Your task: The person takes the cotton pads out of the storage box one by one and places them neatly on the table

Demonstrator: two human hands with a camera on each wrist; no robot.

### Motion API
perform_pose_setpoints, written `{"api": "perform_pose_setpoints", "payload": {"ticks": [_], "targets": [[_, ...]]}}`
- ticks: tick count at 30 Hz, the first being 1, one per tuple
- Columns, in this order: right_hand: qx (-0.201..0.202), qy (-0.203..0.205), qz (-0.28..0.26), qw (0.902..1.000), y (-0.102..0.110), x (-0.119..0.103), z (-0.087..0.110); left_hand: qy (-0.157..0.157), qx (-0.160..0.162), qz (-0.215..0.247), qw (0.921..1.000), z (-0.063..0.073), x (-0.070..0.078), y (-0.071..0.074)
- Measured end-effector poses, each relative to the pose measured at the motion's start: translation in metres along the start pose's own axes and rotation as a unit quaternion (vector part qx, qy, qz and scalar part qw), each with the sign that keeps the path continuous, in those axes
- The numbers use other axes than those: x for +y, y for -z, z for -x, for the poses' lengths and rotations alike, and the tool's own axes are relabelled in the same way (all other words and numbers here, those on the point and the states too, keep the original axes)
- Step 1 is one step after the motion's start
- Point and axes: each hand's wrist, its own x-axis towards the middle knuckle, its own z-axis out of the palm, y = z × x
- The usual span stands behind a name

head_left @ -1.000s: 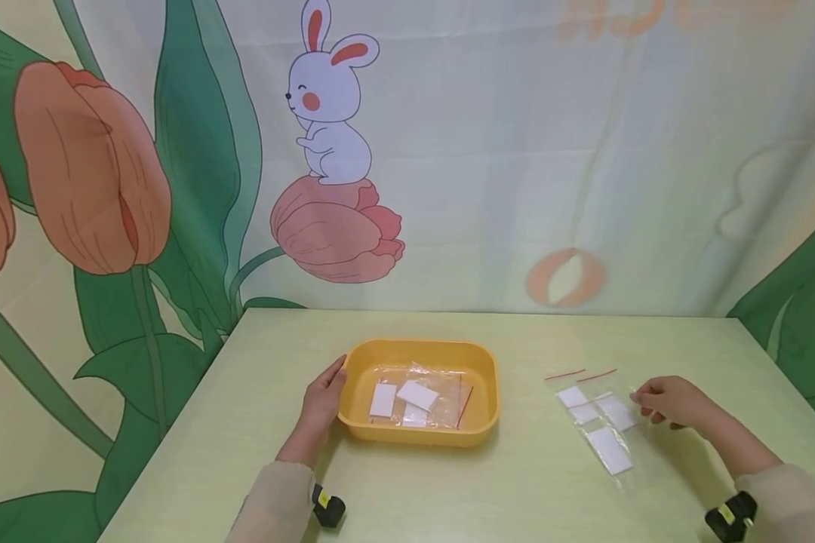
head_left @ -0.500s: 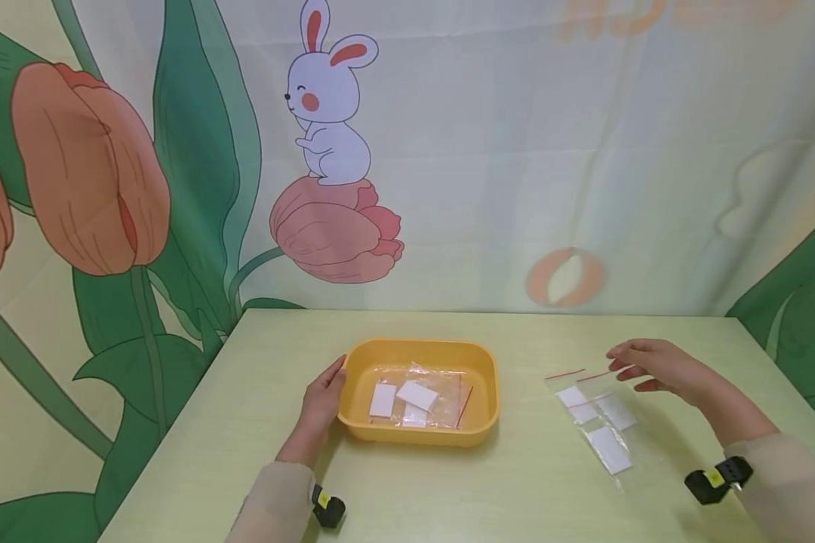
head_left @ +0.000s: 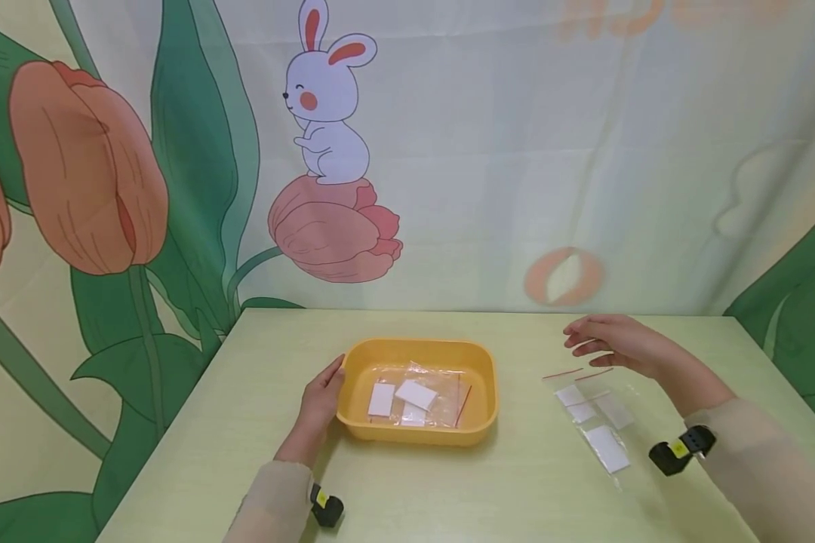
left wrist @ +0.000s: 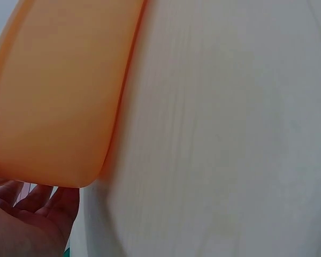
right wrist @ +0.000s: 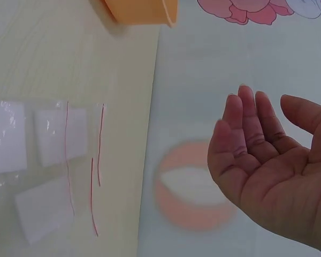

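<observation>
A yellow plastic basin stands on the table, left of centre. My left hand holds its left end, the thumb at the rim and the fingers against the outer wall. Inside the basin lie several clear zip bags with white rectangular pieces in them. To the right, more clear zip bags with red seal lines and white pieces lie overlapping on the table. Beyond their sealed ends my right hand is raised, holding nothing; the right wrist view shows its bare palm and loosely bent fingers.
The pale wooden table ends at the back against a hanging cloth printed with tulips and a rabbit. A small black camera sits on each wrist, over light sleeves.
My right hand has moved up, away and to the left, from the right side of the loose zip bags to beyond their sealed ends. My left hand and the basin have stayed put.
</observation>
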Motion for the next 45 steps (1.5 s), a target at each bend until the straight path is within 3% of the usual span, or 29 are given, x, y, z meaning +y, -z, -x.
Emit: {"api": "perform_pose_setpoints", "payload": {"ticks": [12,33,45], "targets": [[-0.041,0.0,-0.012,0.9991,-0.02,-0.032,-0.028,0.009,0.002,-0.007,0.9999,0.0,0.0,-0.001],[-0.105,-0.036,0.044,0.9928,-0.054,-0.079,-0.078,0.01,0.006,-0.006,0.9999,-0.001,-0.001,-0.001],[-0.123,-0.073,0.066,0.9875,-0.081,-0.086,-0.107,-0.004,0.002,-0.004,1.0,0.002,0.001,0.001]]}}
